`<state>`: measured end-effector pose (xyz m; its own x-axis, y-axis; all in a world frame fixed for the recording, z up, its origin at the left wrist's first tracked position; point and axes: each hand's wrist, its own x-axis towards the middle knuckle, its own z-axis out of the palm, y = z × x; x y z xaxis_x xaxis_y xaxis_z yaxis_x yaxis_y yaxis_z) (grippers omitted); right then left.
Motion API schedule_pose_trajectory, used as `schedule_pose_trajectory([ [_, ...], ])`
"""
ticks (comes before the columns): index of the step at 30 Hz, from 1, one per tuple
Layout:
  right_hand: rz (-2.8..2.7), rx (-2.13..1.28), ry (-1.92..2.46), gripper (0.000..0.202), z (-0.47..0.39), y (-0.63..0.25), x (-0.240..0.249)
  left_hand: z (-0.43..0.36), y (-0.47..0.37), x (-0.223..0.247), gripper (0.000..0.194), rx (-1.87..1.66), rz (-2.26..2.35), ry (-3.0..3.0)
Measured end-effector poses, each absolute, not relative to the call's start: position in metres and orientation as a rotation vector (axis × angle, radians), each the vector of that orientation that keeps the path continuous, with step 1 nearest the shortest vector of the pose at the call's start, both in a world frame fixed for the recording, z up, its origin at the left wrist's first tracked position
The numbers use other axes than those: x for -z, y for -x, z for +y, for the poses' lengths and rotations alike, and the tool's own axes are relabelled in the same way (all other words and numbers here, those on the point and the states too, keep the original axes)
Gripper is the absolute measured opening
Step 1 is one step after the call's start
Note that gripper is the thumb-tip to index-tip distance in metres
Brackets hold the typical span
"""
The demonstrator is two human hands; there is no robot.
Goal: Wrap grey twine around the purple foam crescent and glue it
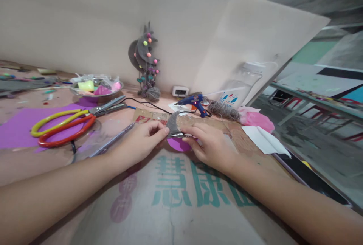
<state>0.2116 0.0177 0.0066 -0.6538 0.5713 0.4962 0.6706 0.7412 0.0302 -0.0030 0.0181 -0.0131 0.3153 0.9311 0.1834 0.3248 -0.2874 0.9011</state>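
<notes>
A small grey crescent-shaped piece [173, 122] is upright between my two hands, above a purple piece [179, 144] on the printed cardboard. My left hand [147, 137] pinches the crescent's left edge between thumb and forefinger. My right hand [208, 142] has its thumb and fingers closed on a thin shiny strip at the crescent's lower right; what the strip is, I cannot make out. Behind my hands lies a blue glue gun [195, 102] with a small red light, its nozzle pointing left.
Scissors [68, 124] with yellow and red handles lie on purple sheets at left, beside a pen [112, 140]. Farther back are a metal bowl [74, 91], a hanging moon ornament [146, 52], a small timer [180, 91], grey yarn [224, 110] and a plastic bottle [241, 84].
</notes>
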Motion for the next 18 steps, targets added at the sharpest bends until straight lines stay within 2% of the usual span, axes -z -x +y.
schedule_pose_trajectory([
  [18, -2.47, 0.279, 0.995, 0.021, 0.0164, -0.2104, -0.0051, 0.0182, 0.0028, 0.0108, 0.034, -0.939, 1.136, -1.764],
])
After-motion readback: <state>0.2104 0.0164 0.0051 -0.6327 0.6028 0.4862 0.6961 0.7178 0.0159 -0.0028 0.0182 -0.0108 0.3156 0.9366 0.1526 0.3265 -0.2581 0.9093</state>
